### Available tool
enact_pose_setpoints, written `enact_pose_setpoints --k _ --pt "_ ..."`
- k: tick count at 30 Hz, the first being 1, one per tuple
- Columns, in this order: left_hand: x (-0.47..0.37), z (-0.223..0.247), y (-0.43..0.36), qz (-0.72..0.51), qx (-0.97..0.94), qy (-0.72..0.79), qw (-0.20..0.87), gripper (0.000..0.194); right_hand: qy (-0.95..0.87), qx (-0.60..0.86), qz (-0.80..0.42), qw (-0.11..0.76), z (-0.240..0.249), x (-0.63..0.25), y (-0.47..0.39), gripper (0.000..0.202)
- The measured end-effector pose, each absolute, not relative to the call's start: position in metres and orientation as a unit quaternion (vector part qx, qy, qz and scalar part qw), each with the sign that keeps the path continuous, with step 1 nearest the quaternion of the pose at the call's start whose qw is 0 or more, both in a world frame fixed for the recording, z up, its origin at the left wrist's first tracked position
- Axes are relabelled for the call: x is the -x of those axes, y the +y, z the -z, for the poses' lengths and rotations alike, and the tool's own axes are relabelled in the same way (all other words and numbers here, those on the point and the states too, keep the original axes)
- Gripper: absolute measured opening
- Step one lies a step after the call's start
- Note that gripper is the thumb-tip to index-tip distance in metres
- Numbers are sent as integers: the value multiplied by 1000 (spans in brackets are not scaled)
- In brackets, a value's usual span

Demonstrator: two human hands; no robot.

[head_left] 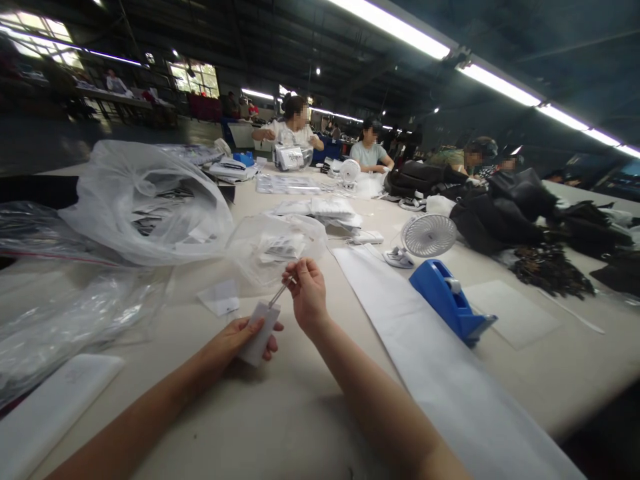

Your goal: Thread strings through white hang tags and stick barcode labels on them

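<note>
A white tag [259, 339] with a thin string is gripped in my left hand [246, 337], the thumb across its front and the fingers behind. My right hand [308, 293] pinches the far end of the string [279, 294], up and to the right of the tag, and the string looks pulled straight between the two hands. Just beyond my hands lies a clear plastic bag [245, 248] with printed white tags [283, 247] inside. Another white tag [220, 297] rests on the table to the left of my hands.
A large plastic bag [105, 200] of tags stands at the left, above clear wrapping [100, 307]. At the right are a blue tape dispenser [443, 300], a small fan [429, 235], white sheeting [400, 320] and black items [495, 213]. People sit across the table [310, 413].
</note>
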State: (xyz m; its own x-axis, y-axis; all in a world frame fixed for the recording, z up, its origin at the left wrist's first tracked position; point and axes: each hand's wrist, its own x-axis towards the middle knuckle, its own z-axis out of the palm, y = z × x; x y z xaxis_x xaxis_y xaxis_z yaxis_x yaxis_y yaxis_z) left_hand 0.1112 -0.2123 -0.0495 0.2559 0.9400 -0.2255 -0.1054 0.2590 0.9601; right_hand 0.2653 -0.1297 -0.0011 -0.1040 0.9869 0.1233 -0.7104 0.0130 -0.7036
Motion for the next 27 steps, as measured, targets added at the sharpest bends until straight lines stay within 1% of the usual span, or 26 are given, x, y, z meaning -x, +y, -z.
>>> enact_pose_setpoints --k 3,6,9,13,16,18,21,23,27 --pt "-106 48 -210 -432 -496 473 587 58 -351 194 -671 624 2 -268 -130 25" --pt "-102 46 -209 -469 -553 494 480 59 -366 177 -687 603 2 -272 -128 34" --pt "-98 44 -211 -474 -597 504 406 55 -412 170 -692 568 1 -278 -127 41" --pt "-93 40 -214 -440 -666 528 289 48 -546 153 -602 562 -1 -289 -128 42" --pt "-88 37 -214 -425 -704 529 211 47 -596 141 -556 562 -1 -294 -130 46" --pt "-84 37 -212 -424 -723 515 178 45 -617 153 -535 556 -2 -294 -131 39" --pt "-79 39 -210 -418 -746 497 149 40 -702 150 -453 529 -4 -290 -131 26" --pt "-76 41 -208 -414 -758 484 143 37 -752 132 -404 504 -4 -288 -131 22" --pt "-75 43 -207 -405 -765 476 158 33 -797 97 -376 462 -2 -288 -128 16"
